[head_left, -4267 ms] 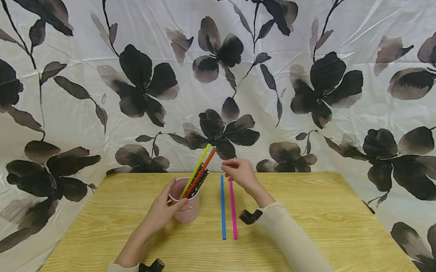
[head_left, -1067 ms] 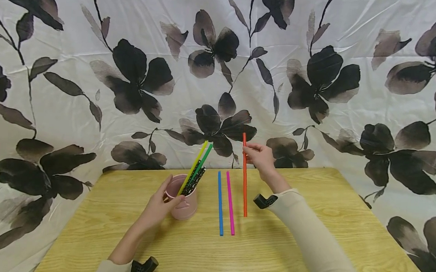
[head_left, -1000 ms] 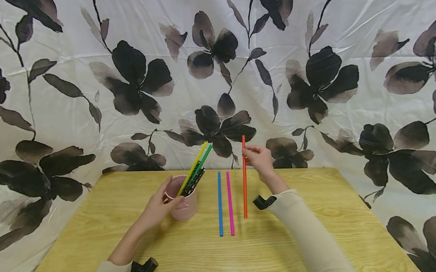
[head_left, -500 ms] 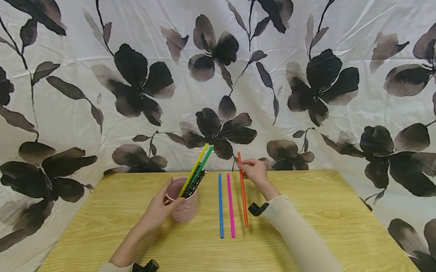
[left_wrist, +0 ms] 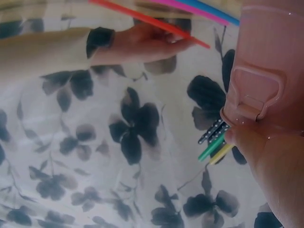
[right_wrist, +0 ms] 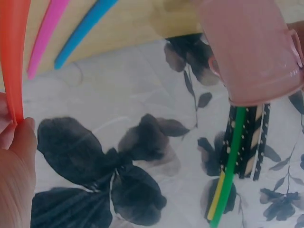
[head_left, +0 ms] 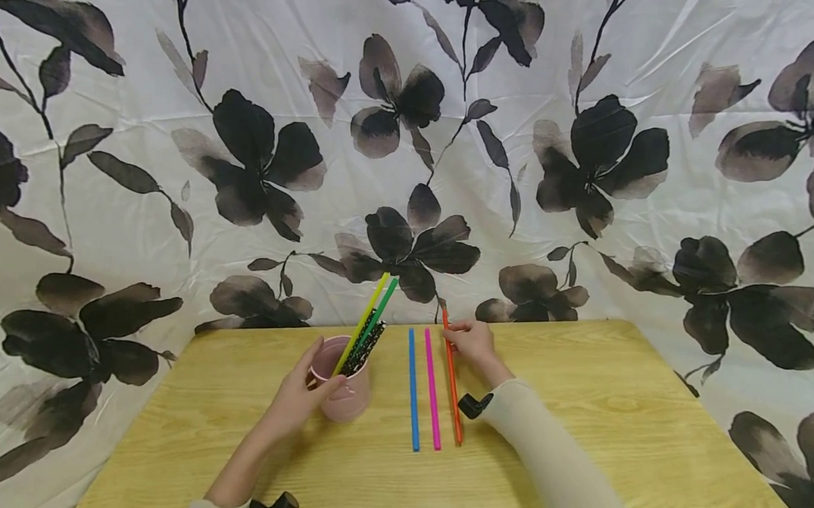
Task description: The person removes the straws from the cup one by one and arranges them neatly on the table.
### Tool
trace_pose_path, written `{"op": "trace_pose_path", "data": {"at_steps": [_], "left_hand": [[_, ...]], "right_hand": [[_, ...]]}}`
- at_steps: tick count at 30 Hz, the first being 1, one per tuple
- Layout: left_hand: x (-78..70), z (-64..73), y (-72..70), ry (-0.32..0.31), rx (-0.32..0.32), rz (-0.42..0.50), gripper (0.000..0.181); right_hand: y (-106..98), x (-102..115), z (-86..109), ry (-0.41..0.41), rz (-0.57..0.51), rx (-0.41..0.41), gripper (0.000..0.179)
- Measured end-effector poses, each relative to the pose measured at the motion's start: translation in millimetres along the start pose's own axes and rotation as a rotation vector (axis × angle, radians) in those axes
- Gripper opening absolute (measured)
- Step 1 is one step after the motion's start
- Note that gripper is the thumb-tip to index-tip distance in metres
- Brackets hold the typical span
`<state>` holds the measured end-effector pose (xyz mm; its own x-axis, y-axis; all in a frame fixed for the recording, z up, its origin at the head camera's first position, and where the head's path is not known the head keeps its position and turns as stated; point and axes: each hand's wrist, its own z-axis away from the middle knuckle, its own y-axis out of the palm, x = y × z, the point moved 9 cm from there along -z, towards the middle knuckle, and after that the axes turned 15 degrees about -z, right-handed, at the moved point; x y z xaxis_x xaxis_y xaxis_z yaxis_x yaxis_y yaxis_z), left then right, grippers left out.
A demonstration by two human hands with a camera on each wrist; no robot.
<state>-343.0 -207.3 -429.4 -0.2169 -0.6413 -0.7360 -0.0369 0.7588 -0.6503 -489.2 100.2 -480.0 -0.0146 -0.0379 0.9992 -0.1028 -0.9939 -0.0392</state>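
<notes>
My left hand (head_left: pixel 295 397) grips a pink cup (head_left: pixel 346 404) at its rim, on the left of the table; the right wrist view shows the cup's loop handles. Leaning out of it are a yellow straw (head_left: pixel 361 326), a green straw (head_left: pixel 381 307) and several short black straws with white dots (head_left: pixel 364 353). My right hand (head_left: pixel 473 343) pinches a red straw (head_left: pixel 453 389) near its far end, low over the table. Left of that straw, a pink straw (head_left: pixel 433 391) and a blue straw (head_left: pixel 413 391) lie side by side, almost parallel to it.
The wooden table (head_left: pixel 577 413) ends at a white cloth (head_left: pixel 506 175) printed with dark flowers, hanging behind its far edge. A black wrist device (head_left: pixel 475 405) on my right sleeve overlaps the lower part of the red straw in the head view.
My right hand took the red straw out of the cup, carried it right, and lowered it beside the pink straw. The green straw came into view. My left hand kept holding the cup.
</notes>
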Motion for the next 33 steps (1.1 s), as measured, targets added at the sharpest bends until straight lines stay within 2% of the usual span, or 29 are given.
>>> {"op": "trace_pose_path", "data": {"at_steps": [2, 10, 16, 21, 33], "left_hand": [[5.3, 0.0, 2.9, -0.003, 0.003, 0.008, 0.08], [3.0, 0.8, 2.9, 0.0, -0.001, 0.014, 0.075], [3.5, 0.0, 2.5, 0.001, -0.011, -0.001, 0.078], [3.5, -0.4, 2.6, 0.003, -0.014, -0.006, 0.077], [5.6, 0.7, 3.6, -0.025, 0.014, 0.011, 0.08]], "right_hand": [[0.3, -6.7, 0.3, 0.018, -0.008, -0.001, 0.021], [3.2, -14.1, 2.7, 0.038, -0.03, -0.001, 0.019], [3.8, -20.9, 5.4, 0.07, 0.005, -0.007, 0.019], [4.8, -20.0, 8.6, 0.059, 0.023, -0.005, 0.017], [7.1, -20.5, 9.3, 0.066, 0.099, -0.024, 0.017]]}}
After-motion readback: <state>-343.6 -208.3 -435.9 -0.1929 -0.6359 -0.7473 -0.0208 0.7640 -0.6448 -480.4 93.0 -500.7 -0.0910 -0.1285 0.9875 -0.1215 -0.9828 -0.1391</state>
